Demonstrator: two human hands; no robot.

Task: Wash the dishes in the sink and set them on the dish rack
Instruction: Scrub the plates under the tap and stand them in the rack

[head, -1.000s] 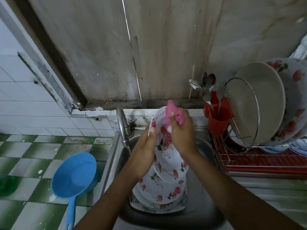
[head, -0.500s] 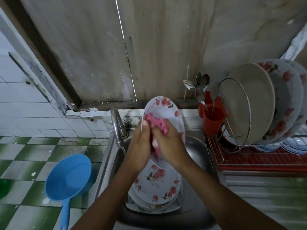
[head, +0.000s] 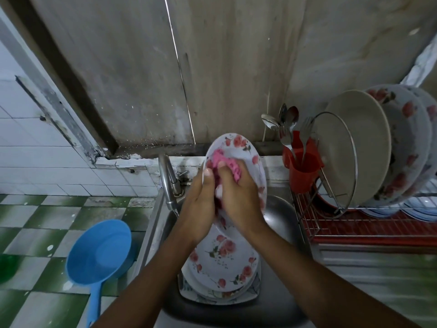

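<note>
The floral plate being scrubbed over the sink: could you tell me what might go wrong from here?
1. The floral plate stands tilted on edge, held by the left hand while the right hand rubs it with the pink sponge; if wet, it could slip.
2. It would drop onto the stacked plates below and might chip.

— Where can I get a hand through over the sink (head: 281,209)?

— I see bare basin only at the right, behind the stack of plates (head: 222,268), which fills the middle. The faucet (head: 169,181) leans in from the left rim, and both hands with the raised plate (head: 246,147) block the centre.

— And toward the dish rack (head: 354,229)?

— Its front wire shelf looks open. Upright plates (head: 369,147) crowd the back, and the red cutlery holder (head: 303,171) guards the near-left corner.
</note>
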